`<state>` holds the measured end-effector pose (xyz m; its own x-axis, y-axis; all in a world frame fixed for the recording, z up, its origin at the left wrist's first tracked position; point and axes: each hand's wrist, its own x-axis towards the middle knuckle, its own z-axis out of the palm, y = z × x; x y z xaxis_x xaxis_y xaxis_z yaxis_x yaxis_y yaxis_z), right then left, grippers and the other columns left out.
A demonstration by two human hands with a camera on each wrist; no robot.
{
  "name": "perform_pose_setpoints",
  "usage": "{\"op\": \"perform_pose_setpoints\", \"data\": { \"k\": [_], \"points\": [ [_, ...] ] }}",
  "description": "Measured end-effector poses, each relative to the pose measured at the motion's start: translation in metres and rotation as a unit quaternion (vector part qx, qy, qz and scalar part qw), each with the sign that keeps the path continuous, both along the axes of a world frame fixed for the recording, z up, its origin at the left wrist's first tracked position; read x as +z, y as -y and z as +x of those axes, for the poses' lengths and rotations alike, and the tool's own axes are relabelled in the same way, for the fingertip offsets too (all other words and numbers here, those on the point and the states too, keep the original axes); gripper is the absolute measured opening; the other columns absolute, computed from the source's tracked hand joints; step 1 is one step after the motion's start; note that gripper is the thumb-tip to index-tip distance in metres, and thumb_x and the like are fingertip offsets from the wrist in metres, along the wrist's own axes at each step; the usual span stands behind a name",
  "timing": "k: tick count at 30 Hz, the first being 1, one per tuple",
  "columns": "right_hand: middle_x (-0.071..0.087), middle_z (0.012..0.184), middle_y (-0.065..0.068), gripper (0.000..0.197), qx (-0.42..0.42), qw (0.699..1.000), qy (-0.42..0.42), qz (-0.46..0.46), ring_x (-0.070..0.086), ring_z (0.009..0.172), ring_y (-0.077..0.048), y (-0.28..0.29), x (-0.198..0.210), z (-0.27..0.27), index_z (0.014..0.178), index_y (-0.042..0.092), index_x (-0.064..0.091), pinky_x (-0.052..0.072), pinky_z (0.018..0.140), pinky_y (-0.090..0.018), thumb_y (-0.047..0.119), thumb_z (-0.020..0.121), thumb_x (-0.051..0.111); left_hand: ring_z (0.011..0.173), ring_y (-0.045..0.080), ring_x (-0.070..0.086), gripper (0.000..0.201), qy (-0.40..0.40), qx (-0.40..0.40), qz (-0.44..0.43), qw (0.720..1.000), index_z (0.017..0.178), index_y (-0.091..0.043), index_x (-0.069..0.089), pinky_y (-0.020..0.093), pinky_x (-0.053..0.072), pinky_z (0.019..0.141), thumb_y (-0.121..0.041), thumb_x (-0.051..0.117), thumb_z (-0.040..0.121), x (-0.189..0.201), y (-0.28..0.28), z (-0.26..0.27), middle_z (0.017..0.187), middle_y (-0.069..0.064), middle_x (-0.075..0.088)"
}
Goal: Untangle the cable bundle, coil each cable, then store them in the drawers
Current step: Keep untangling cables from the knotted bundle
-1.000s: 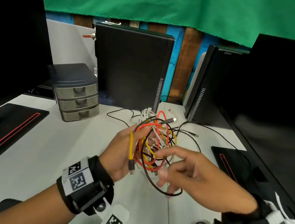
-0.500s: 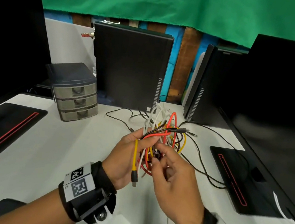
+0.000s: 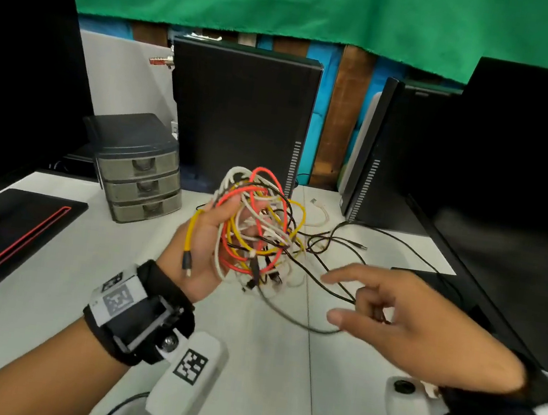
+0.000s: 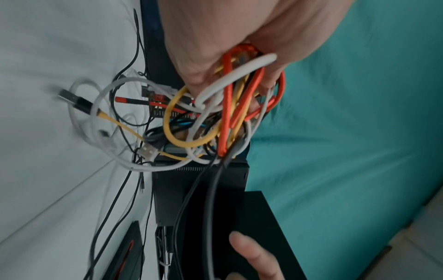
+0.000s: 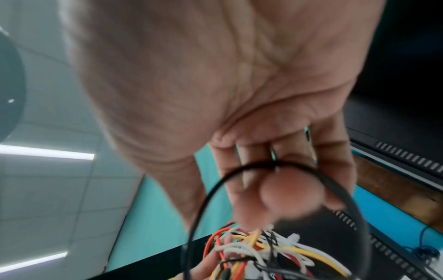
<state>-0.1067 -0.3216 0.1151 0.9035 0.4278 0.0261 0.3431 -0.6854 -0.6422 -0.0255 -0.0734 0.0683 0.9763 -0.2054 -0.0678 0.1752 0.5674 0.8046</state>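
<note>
A: Left hand (image 3: 203,250) up off the desk (image 3: 49,283), fingers curled round the cable bundle (image 3: 256,226): white, orange, yellow, black strands all knotted. Bundle's in front of the drawer unit (image 3: 141,170), nearer the viewer, lifted.

B: And the right hand (image 3: 400,322)?

A: On the far side of the bundle from the drawers, well apart from the knot. Looks like thumb and bent fingers are pinching a black cable (image 3: 319,275); wrist view shows the black cable (image 5: 251,166) looped across the fingers (image 5: 282,193). Index is out straight, rest curled.

B: So which way does that strand run?

A: From the knot out toward the right hand, away from the drawers, sagging low toward the desk. That's the axis the pull rides on, imo: right hand's on the strand, left anchors. Pull along it, away from the drawers, and it either slides free or cinches the knot.

B: Yellow one?

A: Yellow cable (image 3: 190,235) end dangles over the left palm, plug down, drawer side of the bundle.

B: Any text, brands?

A: No readable writing. Only square b/w marker tags on the wrist straps (image 3: 118,298). Drawers are all closed; nothing coiled yet.
</note>
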Motion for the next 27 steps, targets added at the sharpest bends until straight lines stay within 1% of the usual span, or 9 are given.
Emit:
{"op": "perform_pose_setpoints", "data": {
  "k": [3,5,8,10,13,15,18,23,27],
  "points": [
    [0.056,0.055,0.001,0.031,-0.079,0.992,0.008,0.101,0.054,0.056,-0.015,-0.002,-0.003,0.007,0.108,0.042,0.065,0.051,0.065,-0.035,0.058,0.081,0.062,0.115,0.033,0.067,0.05,0.009,0.009,0.0,1.0,0.14,-0.01,0.055,0.044,0.06,0.086,-0.035,0.046,0.097,0.008,-0.008,0.003,0.13,0.016,0.066],
    [0.064,0.062,0.005,0.034,-0.139,0.984,0.034,0.102,0.057,0.058,-0.008,-0.006,-0.018,0.017,0.111,0.042,0.063,0.052,0.071,-0.034,0.059,0.082,0.066,0.112,0.032,0.068,0.048,0.017,0.009,-0.005,1.0,0.138,-0.011,0.057,0.043,0.06,0.082,-0.035,0.044,0.099,0.011,-0.008,0.002,0.129,0.016,0.067],
    [0.072,0.101,0.02,0.053,-0.189,0.981,0.027,0.042,0.062,0.083,-0.002,-0.016,-0.037,0.024,0.13,0.046,0.056,0.05,0.094,-0.034,0.061,0.081,0.068,0.105,0.03,0.072,0.045,0.016,0.012,-0.017,1.0,0.14,-0.011,0.057,0.042,0.06,0.079,-0.034,0.043,0.103,0.011,-0.007,0.002,0.12,0.014,0.071],
    [0.066,0.121,0.021,0.061,-0.171,0.985,-0.004,-0.02,0.062,0.089,-0.002,-0.02,-0.041,0.024,0.141,0.047,0.046,0.048,0.1,-0.031,0.061,0.084,0.065,0.091,0.024,0.075,0.042,0.027,0.006,-0.031,0.999,0.135,-0.011,0.059,0.038,0.061,0.071,-0.032,0.042,0.104,0.012,-0.006,0.0,0.103,0.011,0.076],
    [0.076,0.099,0.014,0.049,-0.1,0.99,-0.091,-0.029,0.065,0.086,0.003,-0.026,-0.045,0.024,0.14,0.042,0.05,0.046,0.086,-0.018,0.053,0.093,0.06,0.064,0.014,0.074,0.028,0.056,-0.026,-0.064,0.996,0.094,-0.012,0.076,0.029,0.059,0.057,-0.028,0.053,0.09,0.016,-0.001,-0.008,0.074,0.005,0.075],
    [0.076,0.078,0.004,0.03,-0.07,0.988,-0.131,0.038,0.058,0.054,0.003,-0.031,-0.047,0.022,0.126,0.03,0.062,0.039,0.059,-0.008,0.039,0.097,0.061,0.06,0.012,0.072,0.017,0.076,-0.039,-0.063,0.994,0.069,-0.016,0.077,0.029,0.059,0.057,-0.029,0.065,0.072,0.02,0.002,-0.011,0.066,0.003,0.073],
    [0.06,0.059,-0.006,0.019,-0.04,0.981,-0.141,0.123,0.038,0.036,-0.002,-0.04,-0.046,0.017,0.108,0.015,0.07,0.03,0.044,-0.01,0.027,0.101,0.057,0.064,0.014,0.07,0.01,0.081,-0.048,-0.047,0.994,0.071,-0.019,0.077,0.035,0.061,0.07,-0.029,0.078,0.072,0.015,-0.003,-0.007,0.068,0.003,0.07],
    [0.043,0.052,0.0,0.023,-0.028,0.979,-0.112,0.17,0.045,0.047,-0.009,-0.046,-0.048,0.014,0.096,0.017,0.074,0.037,0.054,-0.018,0.024,0.103,0.053,0.065,0.017,0.064,0.03,0.096,-0.043,-0.054,0.993,0.075,-0.018,0.073,0.039,0.06,0.072,-0.029,0.054,0.095,0.01,-0.001,-0.006,0.067,0.006,0.057],
    [0.039,0.054,-0.005,0.024,-0.026,0.97,-0.1,0.221,0.039,0.05,-0.018,-0.048,-0.047,0.01,0.092,0.012,0.073,0.035,0.052,-0.023,0.022,0.102,0.054,0.061,0.016,0.062,0.024,0.127,-0.063,-0.047,0.989,0.085,-0.019,0.076,0.038,0.061,0.072,-0.027,0.055,0.092,0.012,0.007,-0.014,0.062,0.001,0.058]
  ]
}}
